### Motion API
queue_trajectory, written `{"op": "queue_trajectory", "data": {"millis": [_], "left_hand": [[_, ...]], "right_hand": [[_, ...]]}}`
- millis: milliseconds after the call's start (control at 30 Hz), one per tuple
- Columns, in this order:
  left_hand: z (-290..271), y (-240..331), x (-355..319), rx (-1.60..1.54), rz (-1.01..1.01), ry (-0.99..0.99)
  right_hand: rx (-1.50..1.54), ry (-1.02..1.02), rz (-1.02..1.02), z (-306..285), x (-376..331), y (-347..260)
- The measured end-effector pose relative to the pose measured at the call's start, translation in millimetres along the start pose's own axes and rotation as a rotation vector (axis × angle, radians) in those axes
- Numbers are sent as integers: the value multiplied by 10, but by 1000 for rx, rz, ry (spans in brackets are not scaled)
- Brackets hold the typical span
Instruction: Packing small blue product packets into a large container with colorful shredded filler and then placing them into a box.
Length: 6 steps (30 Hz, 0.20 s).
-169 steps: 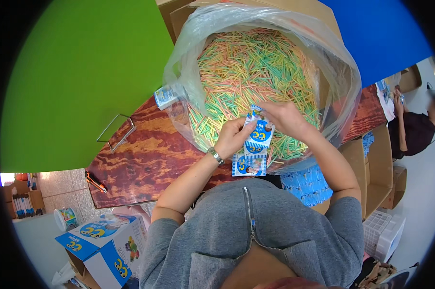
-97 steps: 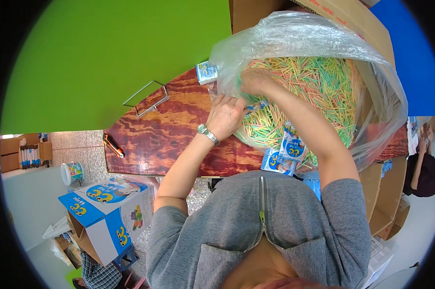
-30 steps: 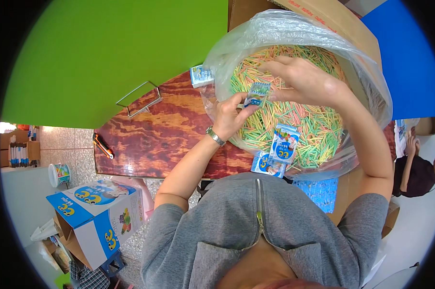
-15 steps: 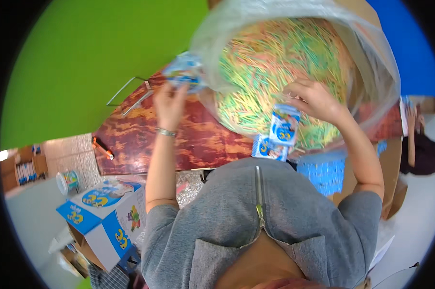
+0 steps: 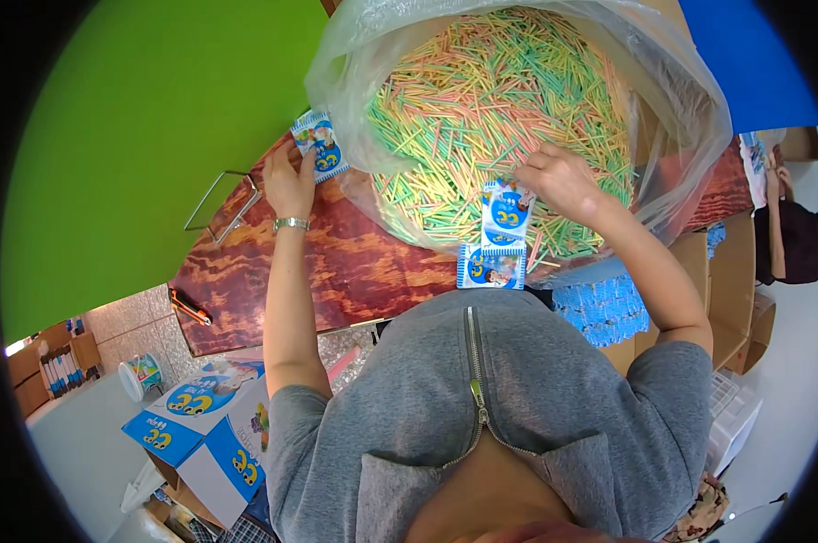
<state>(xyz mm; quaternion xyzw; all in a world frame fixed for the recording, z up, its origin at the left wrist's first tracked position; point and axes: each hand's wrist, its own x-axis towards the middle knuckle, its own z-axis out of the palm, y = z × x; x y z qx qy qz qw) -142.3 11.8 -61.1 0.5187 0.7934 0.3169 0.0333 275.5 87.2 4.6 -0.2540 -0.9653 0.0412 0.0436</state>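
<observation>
My left hand (image 5: 290, 185), with a metal-banded watch or bracelet on its wrist, pinches the lower edge of a small blue-and-white packet (image 5: 322, 152) beside the green panel. Over the front of a large clear plastic bag (image 5: 337, 68), my right hand (image 5: 563, 184) has curled fingers at the upper right corner of another blue-and-white packet (image 5: 506, 213). That packet overlaps a third packet (image 5: 490, 266) lying close to my body. Many thin pastel sticks (image 5: 499, 109) in yellow, green and pink fill the bag. The right fingertips are partly hidden.
The red-brown patterned table (image 5: 373, 285) carries a bent metal wire stand (image 5: 223, 208) and an orange-black cutter (image 5: 190, 306). A green panel (image 5: 156, 136) rises at left. A printed carton (image 5: 201, 434) stands lower left; cardboard boxes (image 5: 726, 299) and another person (image 5: 789, 235) are at right.
My left hand has moved slightly left and its packet now rests beside the panel, no longer blurred. My right hand has come down onto the upper packet's corner. The whole view has shifted.
</observation>
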Motion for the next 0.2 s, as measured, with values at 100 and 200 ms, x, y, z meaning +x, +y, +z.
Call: {"op": "queue_trajectory", "data": {"millis": [100,200], "left_hand": [[-175,392,-164,194,335,482],[-328,1019,-545,-70,441,228]], "right_hand": [[-98,109,-44,-215,50,-57],[-166,91,-66,-361,148,-28]]}}
